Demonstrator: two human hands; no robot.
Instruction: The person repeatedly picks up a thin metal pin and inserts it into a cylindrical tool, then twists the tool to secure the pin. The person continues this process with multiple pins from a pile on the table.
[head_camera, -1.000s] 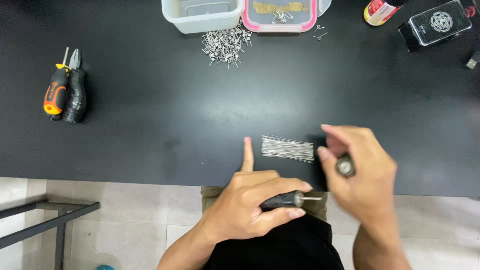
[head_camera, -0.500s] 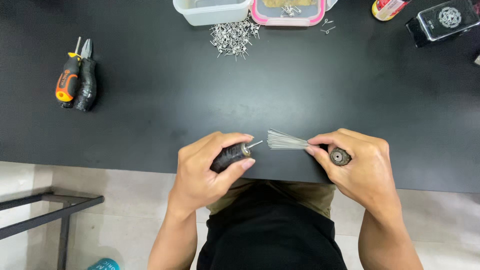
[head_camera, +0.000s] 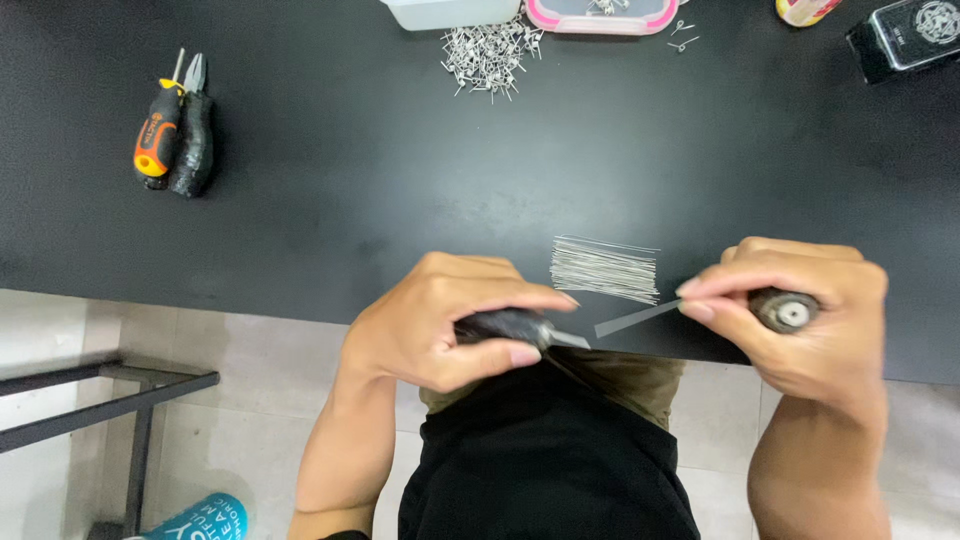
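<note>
Now that the right hand (head_camera: 800, 320) has pinched one wire (head_camera: 637, 318) from the bundle (head_camera: 605, 270), the left hand (head_camera: 440, 325), clamped on the dark-handled tool (head_camera: 510, 326), meets it.

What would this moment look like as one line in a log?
left hand: shut on dark-handled tool | right hand: pinches thin metal wire, holds round-ended tool | wire bundle on black table
</note>
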